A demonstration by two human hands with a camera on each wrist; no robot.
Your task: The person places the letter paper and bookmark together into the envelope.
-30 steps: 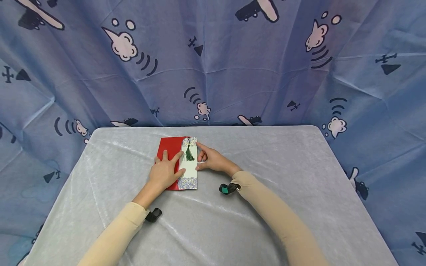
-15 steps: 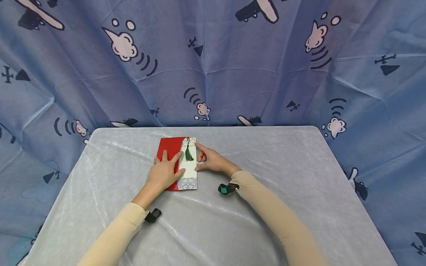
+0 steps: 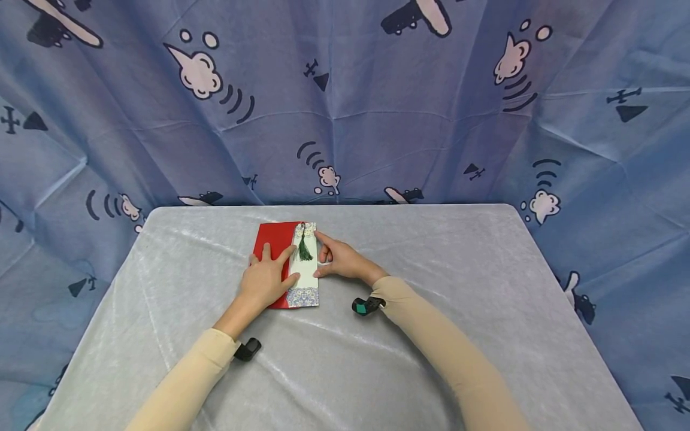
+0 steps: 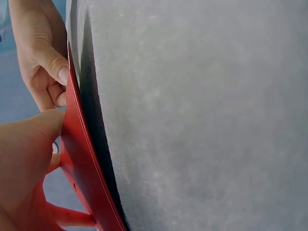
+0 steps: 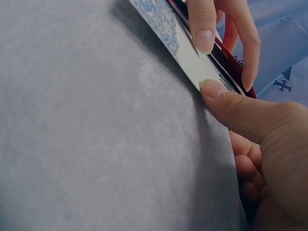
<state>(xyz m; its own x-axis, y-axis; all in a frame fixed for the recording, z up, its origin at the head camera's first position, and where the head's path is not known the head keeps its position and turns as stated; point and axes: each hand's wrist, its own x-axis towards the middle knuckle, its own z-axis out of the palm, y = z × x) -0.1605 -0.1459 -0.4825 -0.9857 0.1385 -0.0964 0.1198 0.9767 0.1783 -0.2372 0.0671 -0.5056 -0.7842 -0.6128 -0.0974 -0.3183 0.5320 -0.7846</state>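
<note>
A red folder-like cover (image 3: 277, 234) lies on the table, with a pale card (image 3: 307, 276) along its right side. Blue patterned bands cross the card's ends, and a dark green tassel (image 3: 304, 248) hangs near its top. My left hand (image 3: 264, 280) rests on the cover, fingers spread, its thumb reaching over the card. At the card's right edge is my right hand (image 3: 345, 260), index finger and thumb extended and set apart along that edge, other fingers folded in. The right wrist view has the thumb (image 5: 231, 103) touching the card's edge (image 5: 190, 60); the index finger is hidden there.
A grey cloth (image 3: 431, 287) covers the table. Behind it hangs a blue printed curtain (image 3: 356, 102). Each wrist bears a dark strapped device, one on the left (image 3: 248, 349) and one on the right (image 3: 368, 306).
The card has slid slightly left against the red cover, its right edge and my right fingertips shifting together. My left hand has stayed in place.
</note>
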